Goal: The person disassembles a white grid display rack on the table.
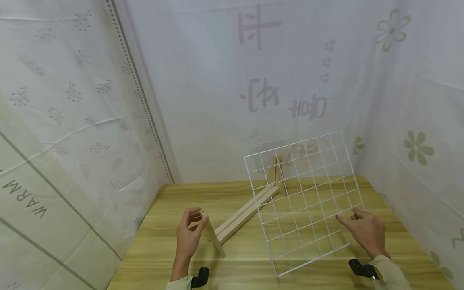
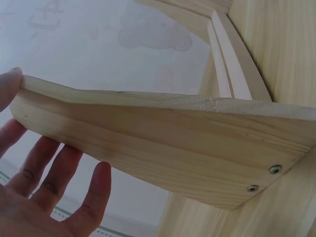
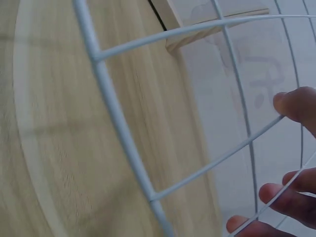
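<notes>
A pale wooden stand (image 1: 248, 213) has two upright end boards joined by a low double rail, and it lies diagonally across the table. My left hand (image 1: 189, 231) pinches the top of its near end board (image 1: 214, 237), thumb on one edge and fingers on the other. In the left wrist view, two metal bolts (image 2: 275, 169) show low on that board (image 2: 148, 140). My right hand (image 1: 367, 231) grips the right side of a white wire grid panel (image 1: 313, 260), tilted in front of the stand's far end. Whether the grid touches the table is unclear.
The wood-grain table (image 1: 145, 257) ends at a printed cloth curtain (image 1: 203, 100) at the back, with more curtain on both sides. A black wrist mount (image 1: 200, 278) sits at the left cuff, and another black mount (image 1: 360, 268) at the right.
</notes>
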Tool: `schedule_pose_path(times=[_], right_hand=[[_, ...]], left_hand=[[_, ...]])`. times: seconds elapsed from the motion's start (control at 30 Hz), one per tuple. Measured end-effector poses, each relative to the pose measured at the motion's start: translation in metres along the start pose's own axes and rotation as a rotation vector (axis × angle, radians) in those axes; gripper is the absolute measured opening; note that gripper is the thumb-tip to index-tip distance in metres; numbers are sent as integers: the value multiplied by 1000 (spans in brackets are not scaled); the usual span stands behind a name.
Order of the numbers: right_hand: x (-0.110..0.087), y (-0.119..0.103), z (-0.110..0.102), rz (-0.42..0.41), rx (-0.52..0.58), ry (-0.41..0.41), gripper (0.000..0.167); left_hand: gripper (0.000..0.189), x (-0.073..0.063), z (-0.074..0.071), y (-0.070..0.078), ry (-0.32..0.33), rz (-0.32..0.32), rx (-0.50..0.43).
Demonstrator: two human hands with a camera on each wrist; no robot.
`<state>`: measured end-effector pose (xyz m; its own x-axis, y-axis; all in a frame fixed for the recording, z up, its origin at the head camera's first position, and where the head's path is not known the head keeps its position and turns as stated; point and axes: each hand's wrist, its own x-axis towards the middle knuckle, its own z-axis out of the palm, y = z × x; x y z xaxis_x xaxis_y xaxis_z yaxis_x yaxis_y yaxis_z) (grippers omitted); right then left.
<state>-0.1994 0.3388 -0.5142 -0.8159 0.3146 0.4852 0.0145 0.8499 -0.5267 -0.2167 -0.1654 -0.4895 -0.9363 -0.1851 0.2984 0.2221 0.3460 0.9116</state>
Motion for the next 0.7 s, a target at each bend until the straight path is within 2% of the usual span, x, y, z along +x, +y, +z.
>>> schedule_pose_path(times=[0.13,0.23,0.37,0.47,0.7], right_hand=[[-4,10,-5,-48,-46,-53,57],[-7,16,-7,-75,-81,-77,40],[-12,22,-9,-78,-115,-107,53],[-14,26,-12,-59,-138,-142,52],[-12,32,-20,-27,-183,-228,44]], left_hand=[[31,1,1,-1,10,-15,17],[32,1,1,-1,7,-9,16],[31,1,0,0,-3,14,1],[32,1,-1,1,-5,18,5],[36,1,2,0,8,23,84]])
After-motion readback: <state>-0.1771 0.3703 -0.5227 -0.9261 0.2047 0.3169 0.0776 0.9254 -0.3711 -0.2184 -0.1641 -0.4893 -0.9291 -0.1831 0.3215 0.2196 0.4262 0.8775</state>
